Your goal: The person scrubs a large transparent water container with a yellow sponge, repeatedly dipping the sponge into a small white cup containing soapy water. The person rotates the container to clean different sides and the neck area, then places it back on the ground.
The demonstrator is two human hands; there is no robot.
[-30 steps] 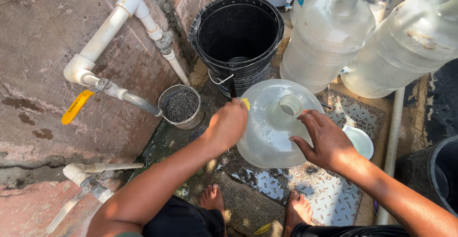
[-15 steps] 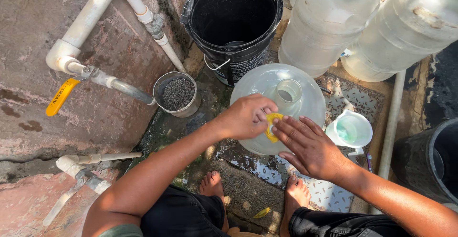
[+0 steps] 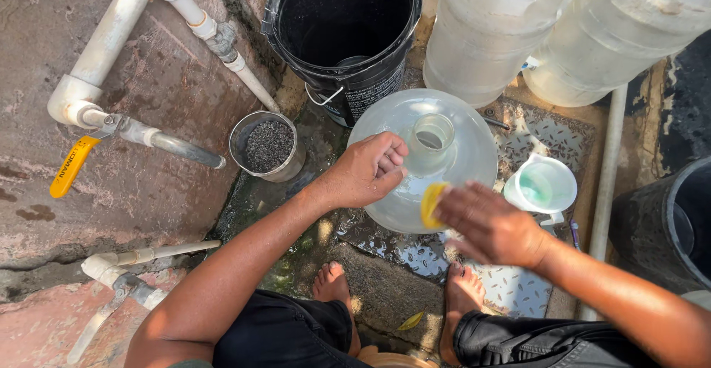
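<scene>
The large clear water jug [image 3: 422, 164] stands upright on the wet patterned metal floor plate [image 3: 552, 135], just in front of the person's bare feet, its open neck [image 3: 432, 135] facing up. The left hand [image 3: 366, 169] rests on the jug's shoulder at about 9 o'clock of the neck, fingers curled against the plastic, seemingly to steady it. The right hand [image 3: 492, 223], blurred, comes in at 5 o'clock of the neck with a small yellow scrubbing pad [image 3: 432, 203] pinched in its fingers and pressed to the jug's side, which suits wiping the outside.

The jug is translucent, rounded and wet, with a short ribbed neck and no cap.

At 3 o'clock of the jug sits a small white plastic pitcher [image 3: 544, 186]. At 12 o'clock stands a black bucket [image 3: 342, 31]; two more big clear jugs [image 3: 496, 27] lean at 1 o'clock. A metal can of dark grit [image 3: 268, 146] lies at 9 o'clock, below a pipe tap with a yellow lever [image 3: 70, 166].
</scene>
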